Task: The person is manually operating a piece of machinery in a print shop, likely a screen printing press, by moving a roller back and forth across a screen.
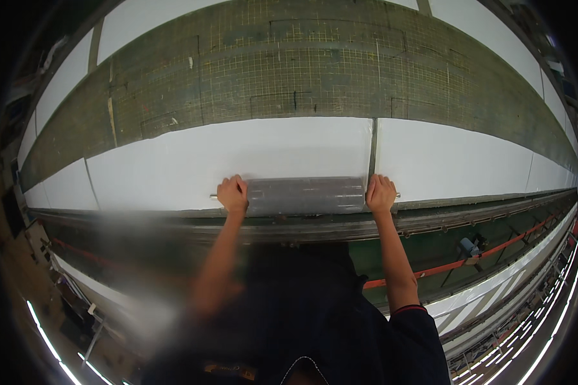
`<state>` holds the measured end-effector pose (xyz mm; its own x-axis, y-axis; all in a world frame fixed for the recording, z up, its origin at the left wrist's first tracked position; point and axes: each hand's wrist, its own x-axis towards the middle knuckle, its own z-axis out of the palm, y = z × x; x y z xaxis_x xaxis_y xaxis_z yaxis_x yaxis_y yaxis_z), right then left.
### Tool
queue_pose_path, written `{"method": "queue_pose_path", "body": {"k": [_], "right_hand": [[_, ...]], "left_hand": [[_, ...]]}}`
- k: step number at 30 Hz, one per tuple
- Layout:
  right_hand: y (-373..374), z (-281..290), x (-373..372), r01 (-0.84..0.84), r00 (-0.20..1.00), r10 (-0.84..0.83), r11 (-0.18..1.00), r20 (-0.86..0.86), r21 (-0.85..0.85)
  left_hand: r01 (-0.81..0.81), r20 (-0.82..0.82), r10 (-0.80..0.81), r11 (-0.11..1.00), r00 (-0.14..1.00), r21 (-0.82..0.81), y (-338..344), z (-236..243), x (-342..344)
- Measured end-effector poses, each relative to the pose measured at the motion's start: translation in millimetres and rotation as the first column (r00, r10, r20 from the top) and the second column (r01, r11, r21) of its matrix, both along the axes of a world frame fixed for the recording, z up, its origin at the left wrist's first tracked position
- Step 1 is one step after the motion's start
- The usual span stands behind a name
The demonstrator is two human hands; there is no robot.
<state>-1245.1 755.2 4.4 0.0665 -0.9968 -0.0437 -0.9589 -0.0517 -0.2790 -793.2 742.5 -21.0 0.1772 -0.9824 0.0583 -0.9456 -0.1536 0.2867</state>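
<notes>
A grey roller (306, 195) with a shiny, plastic-looking surface lies across the near edge of a white sheet (250, 151). At its left end, my left hand (233, 194) is closed round the thin metal shaft, whose tip pokes out beyond the fist. The other end of the shaft is in my right hand (381, 193), also closed, with a short bit of metal showing past it. Both forearms reach forward from my body, and the left one is partly blurred by a smear in the picture.
The sheet lies on a long green table (289, 83) marked with yellow grid lines. A second white sheet (456, 154) lies to the right across a narrow gap. Metal rails (443, 219) run along the near edge; an orange-red bar (494, 252) and a blue motor-like part (470, 246) sit below.
</notes>
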Motion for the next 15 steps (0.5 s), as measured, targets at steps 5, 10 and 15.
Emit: {"method": "queue_pose_path", "body": {"k": [5,10,15], "right_hand": [[-119.4,-1.5,-14.1,0.057,0.993,-0.036,0.981,0.116,-0.185],[-221.4,-8.0,-9.8,0.267,0.937,-0.224,0.953,0.267,-0.140],[-261.8,-4.5,-17.2,0.332,0.922,-0.310,0.941,0.231,-0.064]], "left_hand": [[-0.151,-0.146,0.133,0.982,0.980,-0.118,-116.3,2.8,-10.8],[-0.379,-0.217,0.372,0.925,0.903,0.007,-227.0,30.3,-19.9],[-0.254,-0.155,0.260,0.965,0.953,0.057,-277.2,29.2,-29.5]]}}
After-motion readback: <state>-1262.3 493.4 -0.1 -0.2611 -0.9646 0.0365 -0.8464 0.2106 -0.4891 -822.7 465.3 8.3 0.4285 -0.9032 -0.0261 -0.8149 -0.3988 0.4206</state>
